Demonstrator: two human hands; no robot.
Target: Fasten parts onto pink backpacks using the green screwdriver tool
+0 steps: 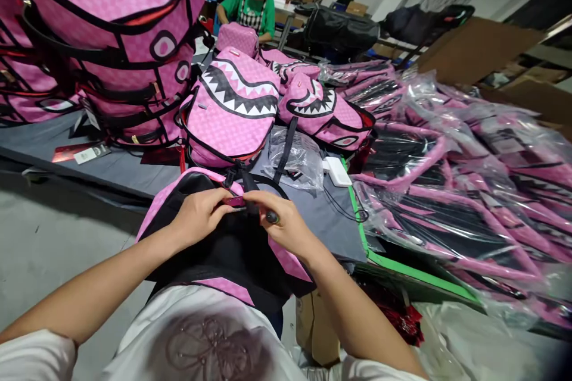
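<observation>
A pink and black backpack [227, 250] leans between my body and the table edge, its black side up. At its top, my left hand [199, 217] is closed, thumb and fingers pinching one end of a small magenta tag [235, 201]. My right hand [281, 220] is closed at the tag's other end, beside a black strap [250, 190]. A dark, round-ended piece [271, 217] sticks out of my right fist; the rest is hidden. Just beyond lies a pink backpack [232, 110] with a shark-mouth print.
Stacked pink bags [134, 59] rise at the left. Bags in clear plastic [429, 208] cover the right side. A crumpled plastic bag [297, 158] and a white box-like piece [339, 171] lie on the grey tabletop [322, 220]. A person in green [250, 9] stands across the table.
</observation>
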